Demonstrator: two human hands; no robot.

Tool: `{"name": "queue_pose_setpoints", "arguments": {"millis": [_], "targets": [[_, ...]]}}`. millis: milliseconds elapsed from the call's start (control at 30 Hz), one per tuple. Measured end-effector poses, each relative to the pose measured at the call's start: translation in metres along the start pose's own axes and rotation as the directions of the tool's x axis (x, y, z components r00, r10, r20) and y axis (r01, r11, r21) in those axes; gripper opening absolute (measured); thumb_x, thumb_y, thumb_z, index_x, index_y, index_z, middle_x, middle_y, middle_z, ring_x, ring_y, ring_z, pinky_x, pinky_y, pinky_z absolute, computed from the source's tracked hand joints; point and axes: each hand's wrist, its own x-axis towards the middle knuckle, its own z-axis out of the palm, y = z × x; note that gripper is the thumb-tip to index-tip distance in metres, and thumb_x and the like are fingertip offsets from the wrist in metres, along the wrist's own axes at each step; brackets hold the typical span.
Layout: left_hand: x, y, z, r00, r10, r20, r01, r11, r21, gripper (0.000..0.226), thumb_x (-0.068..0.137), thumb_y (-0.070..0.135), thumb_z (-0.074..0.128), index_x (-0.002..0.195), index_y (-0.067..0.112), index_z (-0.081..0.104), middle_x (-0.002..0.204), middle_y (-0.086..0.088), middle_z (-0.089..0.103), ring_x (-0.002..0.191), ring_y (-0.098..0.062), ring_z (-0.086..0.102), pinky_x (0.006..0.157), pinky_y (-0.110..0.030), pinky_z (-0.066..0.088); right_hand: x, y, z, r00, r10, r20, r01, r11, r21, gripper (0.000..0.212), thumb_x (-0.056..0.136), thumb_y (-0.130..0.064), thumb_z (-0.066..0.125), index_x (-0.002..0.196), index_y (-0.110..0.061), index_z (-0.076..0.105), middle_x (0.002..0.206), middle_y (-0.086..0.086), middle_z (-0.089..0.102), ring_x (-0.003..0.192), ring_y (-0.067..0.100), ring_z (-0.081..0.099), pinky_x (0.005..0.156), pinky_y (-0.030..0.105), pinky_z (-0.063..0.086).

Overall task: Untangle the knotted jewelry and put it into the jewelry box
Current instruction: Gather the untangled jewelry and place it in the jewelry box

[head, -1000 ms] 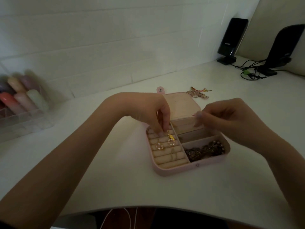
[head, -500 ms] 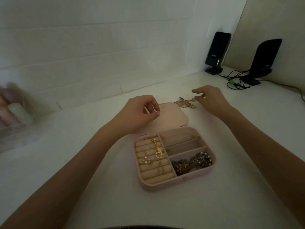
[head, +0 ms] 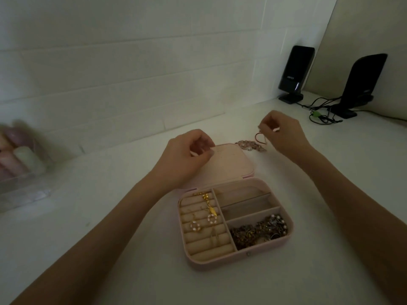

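A pink jewelry box (head: pixel 222 264) lies open on the white table, its lid (head: pixel 229 164) folded flat behind it. Gold and pearl earrings (head: pixel 208 214) sit on the ring rolls at its left. A dark tangle of chains (head: pixel 257 231) fills the front right compartment. Behind the lid lies a pink beaded piece with a red cord (head: pixel 251 145). My right hand (head: pixel 284 135) pinches that cord and lifts its end off the table. My left hand (head: pixel 189 150) hovers over the lid's left edge, fingers curled, holding nothing I can see.
Two black speakers (head: pixel 294 73) (head: pixel 361 84) with tangled cables (head: pixel 321 116) stand at the back right. A clear organizer with pastel bottles (head: pixel 19 159) sits at the left against the white brick wall. The box's two upper right compartments (head: pixel 244 201) hold nothing.
My hands left the box's ring rolls. The right hand reached back to the beaded piece and now pinches its cord, raising it. The left hand drew back over the lid.
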Motion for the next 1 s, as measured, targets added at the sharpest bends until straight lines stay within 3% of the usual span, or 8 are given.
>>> {"name": "queue_pose_setpoints", "arguments": {"millis": [100, 200, 367, 467, 633, 767, 933, 1000], "targets": [[0.005, 0.011, 0.004, 1.000, 0.007, 0.008, -0.006, 0.992, -0.124, 0.021, 0.085, 0.017, 0.070, 0.103, 0.025, 0.064, 0.098, 0.013, 0.068, 0.092, 0.002, 0.063, 0.083, -0.015, 0.050, -0.009, -0.034, -0.021, 0.978, 0.002, 0.208, -0.070, 0.945, 0.319, 0.007, 0.092, -0.009, 0.059, 0.087, -0.010, 0.063, 0.082, 0.003, 0.070, 0.074, 0.009, 0.065, 0.074, 0.019, 0.052], [0.008, 0.028, 0.016, 0.997, -0.044, 0.069, 0.059, 0.972, -0.226, 0.031, 0.082, 0.023, 0.074, 0.112, 0.023, 0.063, 0.105, 0.009, 0.069, 0.099, 0.001, 0.064, 0.088, -0.016, 0.050, -0.027, -0.059, -0.031, 0.934, -0.035, 0.354, -0.167, 0.835, 0.524, 0.008, 0.094, -0.007, 0.055, 0.089, -0.006, 0.062, 0.081, 0.006, 0.069, 0.076, 0.016, 0.065, 0.076, 0.029, 0.055], [-0.006, 0.042, 0.023, 0.974, -0.159, 0.159, 0.218, 0.843, -0.491, 0.011, 0.081, 0.001, 0.071, 0.087, 0.009, 0.067, 0.083, -0.008, 0.074, 0.079, -0.019, 0.072, 0.076, -0.024, 0.058, -0.052, -0.072, -0.040, 0.908, 0.002, 0.419, -0.313, 0.667, 0.676, 0.014, 0.096, -0.008, 0.049, 0.089, -0.009, 0.062, 0.067, 0.001, 0.060, 0.065, 0.012, 0.057, 0.066, 0.023, 0.052], [-0.018, 0.042, 0.015, 0.948, -0.249, 0.199, 0.318, 0.758, -0.569, 0.010, 0.080, -0.003, 0.070, 0.087, 0.003, 0.067, 0.078, -0.011, 0.073, 0.068, -0.019, 0.072, 0.066, -0.024, 0.059, -0.065, -0.064, -0.047, 0.904, 0.020, 0.428, -0.296, 0.752, 0.590, 0.011, 0.094, -0.007, 0.053, 0.092, -0.007, 0.065, 0.065, 0.000, 0.060, 0.061, 0.008, 0.055, 0.064, 0.018, 0.051], [-0.031, 0.041, 0.004, 0.937, -0.251, 0.242, 0.306, 0.924, -0.227, 0.012, 0.074, 0.006, 0.079, 0.079, 0.010, 0.069, 0.069, -0.001, 0.073, 0.063, -0.011, 0.070, 0.063, -0.016, 0.054, -0.079, -0.056, -0.057, 0.809, 0.051, 0.585, -0.197, 0.962, 0.188, 0.006, 0.085, -0.008, 0.067, 0.084, -0.012, 0.071, 0.070, 0.003, 0.071, 0.059, 0.007, 0.062, 0.060, 0.014, 0.052], [-0.039, 0.050, 0.005, 0.951, -0.147, 0.271, 0.142, 0.989, 0.037, 0.016, 0.071, 0.014, 0.081, 0.066, 0.025, 0.071, 0.061, 0.011, 0.069, 0.055, 0.006, 0.059, 0.056, -0.006, 0.042, -0.083, -0.058, -0.061, 0.737, 0.073, 0.671, -0.134, 0.990, 0.039, 0.006, 0.083, -0.012, 0.071, 0.079, -0.017, 0.072, 0.070, 0.001, 0.073, 0.060, 0.006, 0.063, 0.064, 0.018, 0.053], [-0.044, 0.052, 0.008, 0.924, -0.116, 0.364, 0.076, 0.989, 0.123, 0.016, 0.072, 0.012, 0.079, 0.066, 0.025, 0.073, 0.057, 0.014, 0.063, 0.051, 0.007, 0.053, 0.050, -0.005, 0.036, -0.088, -0.058, -0.058, 0.720, 0.033, 0.694, -0.042, 0.999, -0.004, 0.007, 0.080, -0.015, 0.075, 0.076, -0.021, 0.073, 0.068, -0.002, 0.071, 0.056, 0.006, 0.057, 0.060, 0.036, 0.050], [-0.044, 0.054, 0.008, 0.918, -0.110, 0.382, 0.052, 0.986, 0.160, 0.012, 0.070, 0.018, 0.082, 0.067, 0.026, 0.074, 0.059, 0.015, 0.061, 0.055, 0.006, 0.053, 0.051, -0.005, 0.035, -0.088, -0.057, -0.058, 0.718, 0.009, 0.696, 0.006, 1.000, -0.019, 0.010, 0.078, -0.017, 0.076, 0.074, -0.025, 0.072, 0.065, -0.007, 0.067, 0.052, 0.002, 0.051, 0.057, 0.032, 0.047]]}}
